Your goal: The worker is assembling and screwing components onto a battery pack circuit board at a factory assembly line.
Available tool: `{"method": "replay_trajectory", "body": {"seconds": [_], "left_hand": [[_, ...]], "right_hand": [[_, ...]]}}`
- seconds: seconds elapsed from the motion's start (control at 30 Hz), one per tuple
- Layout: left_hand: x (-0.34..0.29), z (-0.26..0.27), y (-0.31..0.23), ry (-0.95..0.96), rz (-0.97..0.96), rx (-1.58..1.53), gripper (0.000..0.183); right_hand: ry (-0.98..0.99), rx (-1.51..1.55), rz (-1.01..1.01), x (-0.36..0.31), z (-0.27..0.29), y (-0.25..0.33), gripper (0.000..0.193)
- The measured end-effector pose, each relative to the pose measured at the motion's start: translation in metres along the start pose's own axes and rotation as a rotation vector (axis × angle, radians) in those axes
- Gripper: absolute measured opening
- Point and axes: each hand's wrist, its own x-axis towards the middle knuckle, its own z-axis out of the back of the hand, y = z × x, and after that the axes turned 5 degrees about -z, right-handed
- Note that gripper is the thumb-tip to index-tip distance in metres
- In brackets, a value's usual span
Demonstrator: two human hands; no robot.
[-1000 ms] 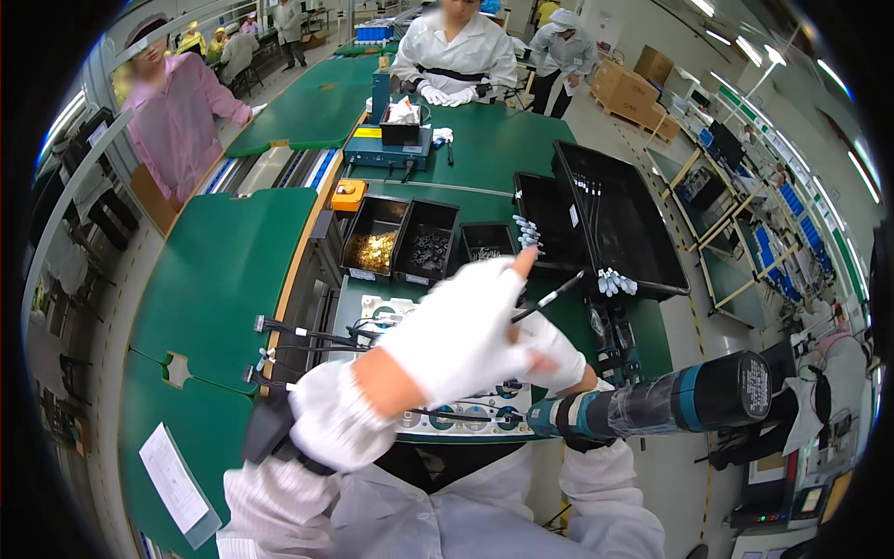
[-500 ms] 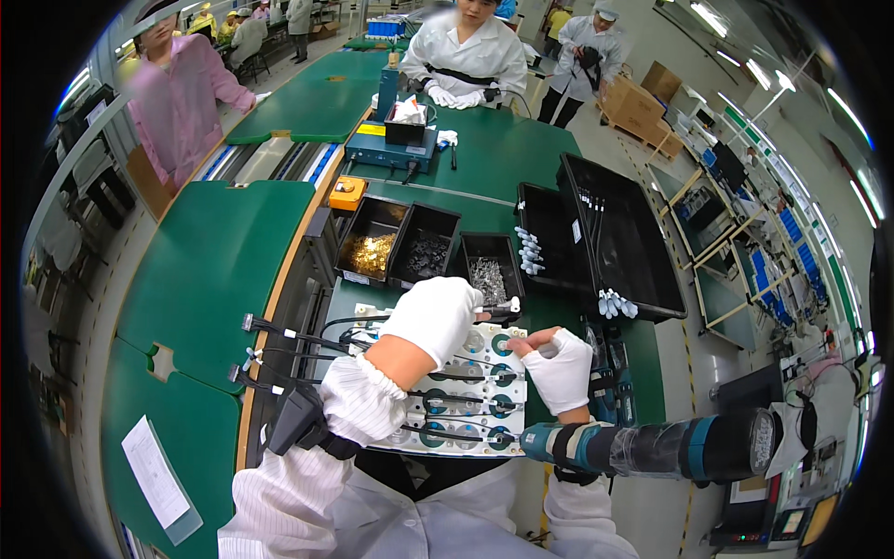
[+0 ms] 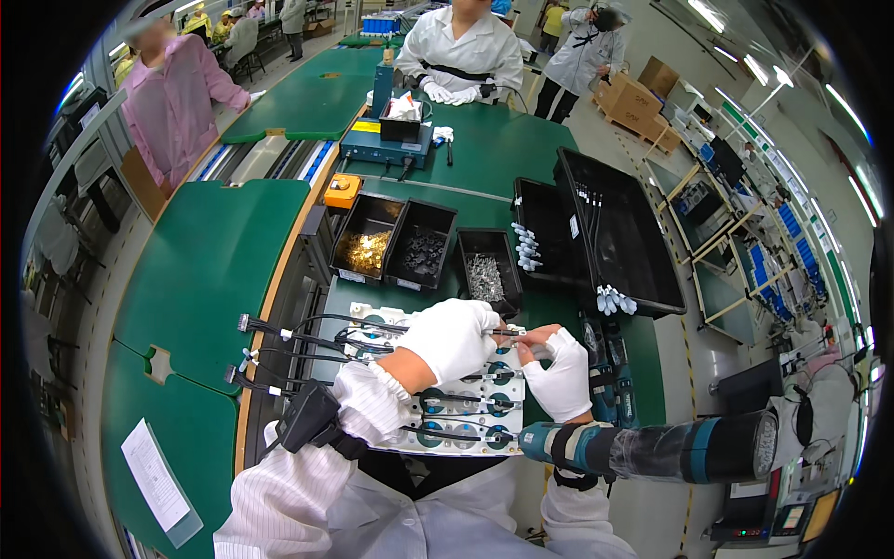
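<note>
My left hand (image 3: pixel 453 340), in a white glove with bare fingertips, pinches a black cable near its light-coloured end (image 3: pixel 508 333). At the same cable end, the thumb and forefinger of my gloved right hand (image 3: pixel 557 374) are closed together. Under both hands lies a white plate (image 3: pixel 466 447) with round teal-ringed openings. Several black cables (image 3: pixel 453 401) run across it, and their black connectors (image 3: pixel 250 322) stick out past its left side. A teal and black power screwdriver (image 3: pixel 652 451) lies across my right wrist in the picture; what supports it is hidden.
Beyond the plate stand black bins of gold-coloured parts (image 3: pixel 363 250), black parts (image 3: pixel 424 252) and silver screws (image 3: pixel 485 278). Larger black trays (image 3: pixel 624 233) with cables are at right, near more teal power tools (image 3: pixel 615 373). A paper sheet (image 3: pixel 156 473) lies left. A person (image 3: pixel 458 56) faces the table.
My left hand has moved down and right, bringing the cable's end from above the plate to my right fingertips. My right hand has stayed nearly in place.
</note>
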Motion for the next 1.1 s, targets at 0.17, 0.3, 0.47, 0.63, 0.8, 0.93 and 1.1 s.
{"method": "replay_trajectory", "body": {"seconds": [0.17, 0.3, 0.47, 0.63, 0.8, 0.93, 1.1], "left_hand": [[0.001, -0.001, 0.004, 0.018, 0.017, -0.062, 0.018], [0.0, -0.005, 0.01, -0.01, -0.043, -0.022, 0.015], [0.0, -0.001, 0.007, 0.053, -0.033, -0.037, 0.015], [0.0, 0.003, 0.001, 0.077, -0.012, 0.002, 0.016], [0.001, 0.0, 0.005, 0.088, -0.02, -0.086, 0.012], [0.0, 0.001, 0.007, 0.071, -0.046, -0.091, 0.012], [-0.001, -0.002, 0.013, 0.027, -0.044, -0.069, 0.016]], "right_hand": [[0.011, -0.017, -0.139, -0.001, 0.002, 0.006, 0.018], [0.067, -0.04, -0.06, 0.003, 0.004, 0.007, 0.011], [0.065, -0.014, -0.008, 0.001, 0.001, -0.001, 0.009], [-0.046, 0.368, -0.079, 0.002, -0.001, -0.006, 0.011], [-0.019, 0.242, 0.034, 0.004, 0.001, -0.006, 0.011], [-0.008, 0.116, 0.099, 0.005, 0.002, 0.001, 0.014], [-0.028, 0.08, 0.243, 0.006, -0.003, 0.0, 0.018]]}}
